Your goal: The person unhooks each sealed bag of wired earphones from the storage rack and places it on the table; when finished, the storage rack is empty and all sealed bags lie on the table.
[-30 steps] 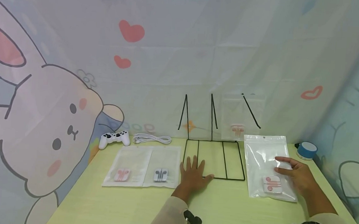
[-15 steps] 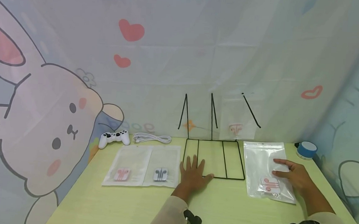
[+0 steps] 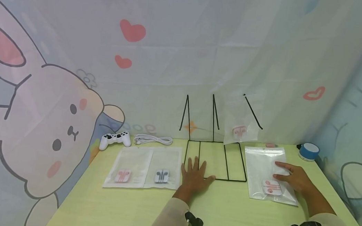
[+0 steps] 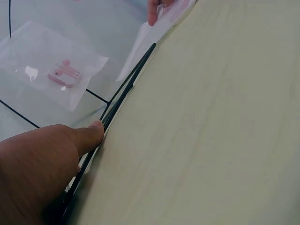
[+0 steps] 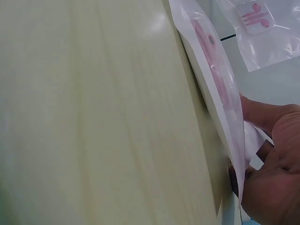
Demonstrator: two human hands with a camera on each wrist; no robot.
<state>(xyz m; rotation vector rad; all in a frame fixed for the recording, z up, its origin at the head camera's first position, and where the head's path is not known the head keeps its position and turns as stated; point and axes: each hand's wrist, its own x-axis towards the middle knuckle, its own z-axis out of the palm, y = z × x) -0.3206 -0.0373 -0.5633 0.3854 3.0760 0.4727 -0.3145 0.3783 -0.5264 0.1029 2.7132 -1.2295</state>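
My left hand (image 3: 194, 179) lies with spread, straight fingers over the front left of the black wire display rack (image 3: 226, 160). In the left wrist view its thumb (image 4: 89, 138) presses the rack's front wire. My right hand (image 3: 296, 179) holds the right edge of a clear zip bag (image 3: 260, 166) with pink-and-white earphones (image 3: 272, 187), just right of the rack. In the right wrist view that bag (image 5: 215, 75) is seen nearly edge-on, and part of the grip is hidden. Another zip bag (image 3: 234, 112) with pink earphones hangs from the rack's rightmost hook (image 3: 253, 112).
Two zip bags of earphones, one pink (image 3: 123, 176) and one dark grey (image 3: 162, 176), lie left of the rack. Behind them are a white game controller (image 3: 115, 140) and a coiled white cable (image 3: 153, 140). A blue-and-white round object (image 3: 309, 152) stands at the back right.
My right hand has shifted slightly left, and the bag's top edge has come down toward the table. The hanging bag sways a little. My left hand stays in place.
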